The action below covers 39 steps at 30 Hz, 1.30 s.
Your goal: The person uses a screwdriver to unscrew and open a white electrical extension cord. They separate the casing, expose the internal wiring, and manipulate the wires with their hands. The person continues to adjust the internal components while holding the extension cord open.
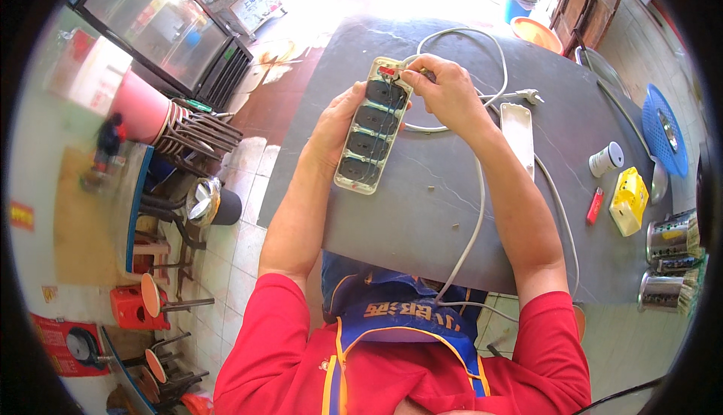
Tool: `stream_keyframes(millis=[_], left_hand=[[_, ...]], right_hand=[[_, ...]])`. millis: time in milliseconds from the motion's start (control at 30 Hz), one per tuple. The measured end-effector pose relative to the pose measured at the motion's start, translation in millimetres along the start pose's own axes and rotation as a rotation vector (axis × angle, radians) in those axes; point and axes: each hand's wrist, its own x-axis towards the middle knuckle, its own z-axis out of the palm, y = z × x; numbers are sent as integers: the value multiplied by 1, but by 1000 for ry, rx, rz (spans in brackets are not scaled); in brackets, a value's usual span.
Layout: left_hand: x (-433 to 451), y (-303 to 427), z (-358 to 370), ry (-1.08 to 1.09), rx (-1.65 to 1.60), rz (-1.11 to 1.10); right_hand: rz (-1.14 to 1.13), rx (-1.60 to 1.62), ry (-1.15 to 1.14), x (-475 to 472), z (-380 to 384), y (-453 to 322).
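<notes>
An opened power strip [345, 180] shows its inside: a row of black socket backs, thin wires along them and a red switch part [386, 70] at the far end. My left hand [339, 118] grips it along its left side, tilted above the table. At its far end, my right hand [446, 87] pinches a slim tool with a dark handle [429, 75], apparently a screwdriver, mostly hidden by the fingers. A white cable [504, 56] loops behind the strip. The plug [530, 96] lies on the table near the long white cover [517, 132], partly behind my right forearm.
The dark table [395, 217] bears two small metal pieces, a white cup [606, 159], a red lighter [595, 206] and a yellow packet [628, 200]. To the right are a ladle, a blue strainer [663, 130] and metal utensil holders [666, 240]. Stacked stools [192, 130] stand left.
</notes>
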Motion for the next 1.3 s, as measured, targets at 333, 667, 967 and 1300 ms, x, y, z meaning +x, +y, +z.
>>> stream_keyframes(millis=[333, 667, 967, 1300], left_hand=[[0, 0, -2, -2, 34, -2], [-2, 0, 2, 10, 45, 6], [-3, 2, 11, 19, 29, 8], [-4, 3, 11, 13, -17, -10]], right_hand=[[71, 34, -36, 3, -3, -2], [70, 38, -47, 3, -3, -3], [61, 1, -19, 4, -2, -1], [122, 67, -83, 3, -5, -8]])
